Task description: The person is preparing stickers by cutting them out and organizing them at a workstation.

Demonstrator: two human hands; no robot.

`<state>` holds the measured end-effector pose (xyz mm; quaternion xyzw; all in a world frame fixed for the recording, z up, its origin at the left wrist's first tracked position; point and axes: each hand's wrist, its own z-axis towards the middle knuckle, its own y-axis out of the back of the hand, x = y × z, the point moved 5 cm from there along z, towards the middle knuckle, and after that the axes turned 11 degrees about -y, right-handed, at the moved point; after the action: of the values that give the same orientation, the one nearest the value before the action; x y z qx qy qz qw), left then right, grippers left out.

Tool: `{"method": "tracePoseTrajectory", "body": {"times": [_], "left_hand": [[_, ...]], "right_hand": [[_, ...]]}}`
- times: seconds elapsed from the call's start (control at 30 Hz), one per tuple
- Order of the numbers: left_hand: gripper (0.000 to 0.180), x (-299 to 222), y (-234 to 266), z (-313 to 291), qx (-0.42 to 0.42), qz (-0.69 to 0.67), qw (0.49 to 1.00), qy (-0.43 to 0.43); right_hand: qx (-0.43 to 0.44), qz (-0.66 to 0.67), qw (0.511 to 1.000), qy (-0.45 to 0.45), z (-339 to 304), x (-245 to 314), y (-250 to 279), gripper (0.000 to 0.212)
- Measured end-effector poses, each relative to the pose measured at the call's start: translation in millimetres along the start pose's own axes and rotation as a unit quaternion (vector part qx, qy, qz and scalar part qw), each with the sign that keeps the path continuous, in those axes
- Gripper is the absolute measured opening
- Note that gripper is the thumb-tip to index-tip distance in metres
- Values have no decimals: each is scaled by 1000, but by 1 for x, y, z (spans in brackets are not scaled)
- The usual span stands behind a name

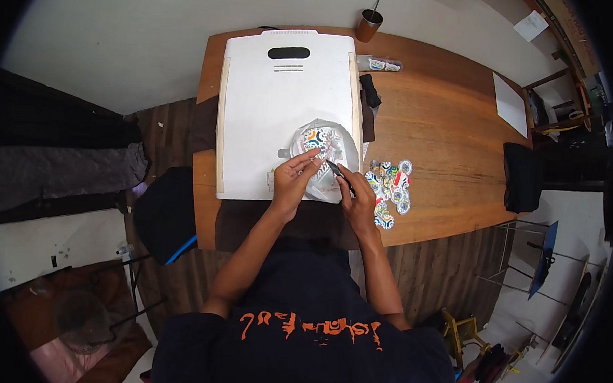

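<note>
On a white board lies a crinkled, translucent sheet with round colourful stickers and white lettering printed on it. My left hand is closed at the sheet's middle, thumb and fingertips pinching its material beside the lettering. In my right hand is a slim black pointed tool, its tip angled up and left over the sheet, close to my left fingertips. Whether it is a craft knife or small scissors I cannot tell. A loose pile of cut-out stickers lies on the wood just right of my right hand.
The white board, with a dark oval handle slot, rests on a wooden table. Behind it stand a brown cup with a straw and a clear packet of stickers. White paper and black cloth lie at the right.
</note>
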<state>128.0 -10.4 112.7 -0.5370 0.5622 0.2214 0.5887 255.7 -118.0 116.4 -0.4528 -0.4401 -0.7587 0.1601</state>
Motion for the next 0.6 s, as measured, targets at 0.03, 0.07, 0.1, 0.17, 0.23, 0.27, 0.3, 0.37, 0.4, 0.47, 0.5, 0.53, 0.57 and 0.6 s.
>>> {"method": "tracePoseTrajectory", "body": {"times": [0.03, 0.07, 0.1, 0.17, 0.23, 0.27, 0.3, 0.37, 0.4, 0.47, 0.5, 0.53, 0.57, 0.6], "left_hand": [[35, 1, -1, 1, 1, 1, 1000, 2], [35, 1, -2, 2, 3, 3, 1000, 3], [35, 2, -3, 2, 3, 3, 1000, 4], [35, 4, -4, 3, 4, 2, 1000, 8], [35, 5, -7, 5, 7, 3, 1000, 0], [35, 4, -8, 5, 9, 3, 1000, -10], [35, 4, -7, 6, 9, 4, 1000, -9], [35, 6, -8, 7, 17, 12, 1000, 0], [35, 6, -8, 7, 17, 12, 1000, 0], [36, 3, -9, 6, 21, 2, 1000, -8], [36, 3, -8, 6, 21, 2, 1000, -8], [36, 3, -8, 6, 20, 6, 1000, -7], [36, 2, -7, 6, 19, 10, 1000, -7], [36, 1, -8, 5, 19, 9, 1000, -7]], "right_hand": [[-4, 4, 1000, 0, 0, -3, 0, 26], [-4, 4, 1000, -2, 0, -5, 0, 26], [0, -1, 1000, -9, 0, -7, 0, 26], [4, -5, 1000, -17, 0, -10, 1, 27], [-2, -10, 1000, -16, 1, -11, 2, 25], [-2, -10, 1000, -17, 1, -10, 2, 25], [-1, 22, 999, -36, 1, -10, 2, 25], [-2, 52, 997, -56, 0, -11, 4, 25], [-2, 53, 997, -56, -1, -12, 5, 25], [-3, 55, 997, -57, -4, -13, 5, 26], [-1, 52, 997, -58, -6, -15, 4, 27], [1, 49, 997, -59, -7, -14, 4, 29], [1, 49, 997, -59, -7, -13, 5, 29], [0, 41, 997, -58, -7, -10, 5, 29]]}}
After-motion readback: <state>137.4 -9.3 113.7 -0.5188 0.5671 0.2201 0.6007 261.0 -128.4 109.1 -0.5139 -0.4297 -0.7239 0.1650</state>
